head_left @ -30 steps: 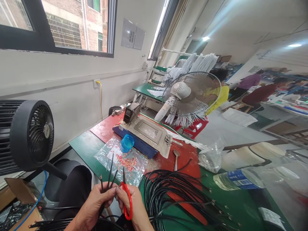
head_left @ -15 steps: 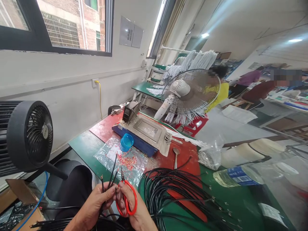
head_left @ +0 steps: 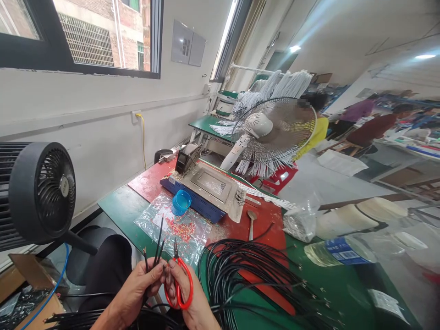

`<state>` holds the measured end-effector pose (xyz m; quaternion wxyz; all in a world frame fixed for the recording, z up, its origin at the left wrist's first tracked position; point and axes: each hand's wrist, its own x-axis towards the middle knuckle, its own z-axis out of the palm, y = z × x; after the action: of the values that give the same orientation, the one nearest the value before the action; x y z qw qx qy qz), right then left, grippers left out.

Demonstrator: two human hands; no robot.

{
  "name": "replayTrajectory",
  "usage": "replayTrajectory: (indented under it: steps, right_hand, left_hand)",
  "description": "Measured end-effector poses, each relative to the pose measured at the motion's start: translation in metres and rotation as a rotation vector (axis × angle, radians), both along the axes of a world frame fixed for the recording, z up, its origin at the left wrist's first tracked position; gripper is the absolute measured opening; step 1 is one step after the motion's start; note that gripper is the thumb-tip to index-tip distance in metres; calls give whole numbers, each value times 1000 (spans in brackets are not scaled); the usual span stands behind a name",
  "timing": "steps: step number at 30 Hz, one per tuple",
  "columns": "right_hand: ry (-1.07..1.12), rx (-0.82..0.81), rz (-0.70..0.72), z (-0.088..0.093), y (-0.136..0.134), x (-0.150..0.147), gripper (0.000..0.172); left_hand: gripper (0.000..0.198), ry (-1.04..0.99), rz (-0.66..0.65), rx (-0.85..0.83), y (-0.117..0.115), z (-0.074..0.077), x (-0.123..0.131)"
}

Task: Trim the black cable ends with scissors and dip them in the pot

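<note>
black cable ends [head_left: 156, 245] held upright in the left hand [head_left: 139, 286], low in the frame, just over the near edge of the green table [head_left: 120, 208]. fingers of this hand closed around the cables, thumb pressed on them; the tips fan out above the fist, one longer than the others. red scissors [head_left: 178, 284] gripped in the right hand [head_left: 192, 298], fingers through the loops and clamped on the handles, dark blades pointing up, tip just beside the cable ends. cannot tell if the blades touch a cable. both hands touching each other at the fingertips.

lower down, the same cables running to the left under the wrists, toward a cardboard box [head_left: 30, 298].

right of the hands, big coil of black cable [head_left: 254, 279] lying on the table, partly over a red mat [head_left: 268, 224]. behind the hands, clear plastic bag [head_left: 175, 229] with small red pieces on it, and blue cup [head_left: 181, 202] standing at its far edge. further back, flat grey and blue machine [head_left: 206, 192], a metal spoon [head_left: 251, 222] near it. plastic bottle [head_left: 333, 254] lying on its side at the right. black desk fan [head_left: 41, 192] on the left, white standing fan [head_left: 271, 133] behind the table. other people at work far at the right, blurred.
</note>
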<state>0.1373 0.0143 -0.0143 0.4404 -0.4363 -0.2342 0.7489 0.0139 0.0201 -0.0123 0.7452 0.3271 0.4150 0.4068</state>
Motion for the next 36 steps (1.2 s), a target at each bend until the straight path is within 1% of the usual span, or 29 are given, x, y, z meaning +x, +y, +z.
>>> replayTrajectory:
  steps: [4,6,9,11,13,15,20,24,28,32,36]
  right_hand:
    - [-108,20,-13,3,0,1,54]
    - [-144,48,4,6,1,2,54]
    - [-188,98,34,8,1,2,50]
    - [-208,116,45,7,0,2,49]
    - [-211,126,54,4,-1,1,49]
    - [-204,127,54,2,-2,1,49]
    - [-170,73,37,5,0,6,56]
    - [-135,14,43,9,3,9,51]
    - [-75,-7,44,8,2,8,48]
    - [-80,64,41,5,1,7,46]
    - [-142,126,20,4,2,6,51]
  left_hand:
    - [30,45,-43,22,1,1,1]
    - [30,62,-59,45,0,0,1]
    - [29,64,-53,63,0,-1,1]
    - [29,53,-18,43,0,-1,1]
    - [29,34,16,14,0,-1,1]
    - [29,24,20,3,0,-1,0]
    - [32,70,-63,52,2,-4,0]
    - [33,89,-103,69,2,0,0]
    - [31,56,-104,97,1,2,-1]
    - [30,-3,-113,85,1,-3,-1]
    - [31,-12,-116,78,1,-5,-2]
